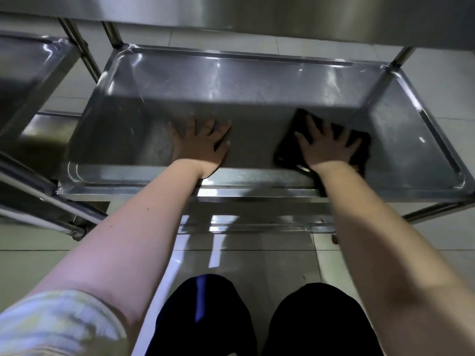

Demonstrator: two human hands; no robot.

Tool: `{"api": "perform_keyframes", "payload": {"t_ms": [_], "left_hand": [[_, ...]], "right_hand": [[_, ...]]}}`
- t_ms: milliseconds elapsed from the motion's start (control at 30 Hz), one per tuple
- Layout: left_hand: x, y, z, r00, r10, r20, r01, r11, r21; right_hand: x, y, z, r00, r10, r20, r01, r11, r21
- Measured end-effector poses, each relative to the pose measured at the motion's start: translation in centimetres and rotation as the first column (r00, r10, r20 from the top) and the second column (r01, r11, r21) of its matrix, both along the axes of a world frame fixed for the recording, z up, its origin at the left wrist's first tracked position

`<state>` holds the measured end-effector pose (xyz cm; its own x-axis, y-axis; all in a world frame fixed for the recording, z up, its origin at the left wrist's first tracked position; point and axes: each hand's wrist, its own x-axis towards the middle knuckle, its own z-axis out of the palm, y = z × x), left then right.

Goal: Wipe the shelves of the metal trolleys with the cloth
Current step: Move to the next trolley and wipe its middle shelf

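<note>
The middle shelf (257,98) of the steel trolley fills the view, rimmed like a tray, with a second trolley (33,73) just beside it at left. The right hand (326,147) lies spread flat, pressing the dark cloth (290,150) onto the shelf's near right part. The left hand (203,145), also spread and empty, braces on bare metal. The corners and raised rim could be missed, and the bracing palm may leave smears on wiped steel.

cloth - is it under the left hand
No, the dark cloth lies flat under the right hand, while the left hand rests bare on the trolley shelf.
</note>
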<state>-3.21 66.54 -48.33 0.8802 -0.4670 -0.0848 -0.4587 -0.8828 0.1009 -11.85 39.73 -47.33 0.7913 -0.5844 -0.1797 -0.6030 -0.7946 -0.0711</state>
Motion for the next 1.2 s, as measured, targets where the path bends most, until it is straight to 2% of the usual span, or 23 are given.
{"api": "perform_keyframes", "payload": {"t_ms": [133,233,300,433,533,600,700,800,867,933,1000,1067,1100,1133,1200], "left_hand": [[0.3,0.4,-0.2,1.0,0.008,-0.003,-0.008,1.0,-0.017],[0.4,0.7,-0.2,1.0,0.011,-0.008,-0.011,0.999,-0.035],[0.3,0.7,-0.3,1.0,0.008,-0.004,-0.009,0.999,-0.038],[0.1,0.2,-0.2,1.0,0.01,-0.008,-0.011,0.999,-0.036],[-0.1,-0.1,0.0,1.0,0.01,0.0,-0.01,0.999,-0.036],[-0.1,0.0,0.0,1.0,0.007,-0.002,-0.007,0.999,-0.032],[0.1,0.1,0.0,1.0,0.007,-0.004,-0.007,1.0,-0.019],[0.3,0.2,-0.1,1.0,-0.002,-0.004,0.002,1.0,0.003],[0.6,0.3,0.0,1.0,-0.009,-0.018,0.009,1.0,0.005],[0.6,0.5,0.2,0.999,-0.005,-0.032,0.003,0.999,-0.049],[0.5,0.8,0.3,0.999,0.033,-0.025,-0.038,0.97,-0.239],[0.0,1.0,0.8,0.996,0.08,0.04,-0.055,0.898,-0.436],[-0.6,0.4,1.3,0.994,0.083,0.072,-0.04,0.881,-0.471],[-1.3,-0.8,1.8,0.995,0.068,0.069,-0.027,0.88,-0.475],[-3.3,-4.2,2.4,1.0,0.0,-0.008,-0.003,0.916,-0.401]], "right_hand": [[6.2,7.3,0.0,0.961,0.274,0.04,-0.275,0.961,0.026],[6.5,5.6,-0.2,0.936,0.348,0.054,-0.35,0.936,0.032],[4.9,1.7,-0.1,0.961,0.267,0.075,-0.269,0.963,0.016],[-1.9,-7.8,0.4,0.999,-0.032,0.023,0.031,0.999,0.029],[-5.2,-9.5,0.6,0.989,-0.134,-0.062,0.135,0.991,0.011],[-4.6,-6.9,0.5,0.994,-0.08,-0.074,0.081,0.997,0.008],[-2.0,1.1,0.4,0.989,0.144,-0.024,-0.144,0.989,-0.012],[-0.7,10.7,-0.2,0.936,0.352,-0.012,-0.352,0.935,-0.035],[-0.4,13.4,-0.3,0.921,0.39,-0.007,-0.39,0.92,-0.031],[-0.5,13.2,-0.4,0.926,0.376,0.017,-0.376,0.926,-0.032],[-0.6,12.6,-0.4,0.929,0.368,0.038,-0.367,0.93,-0.022],[-0.5,12.6,-0.2,0.927,0.366,0.076,-0.37,0.928,0.048],[-0.4,12.5,0.1,0.928,0.35,0.125,-0.364,0.924,0.116],[-0.3,12.1,0.4,0.932,0.291,0.217,-0.338,0.914,0.226],[-0.8,10.2,1.2,0.88,0.022,0.474,-0.272,0.842,0.466]]}}
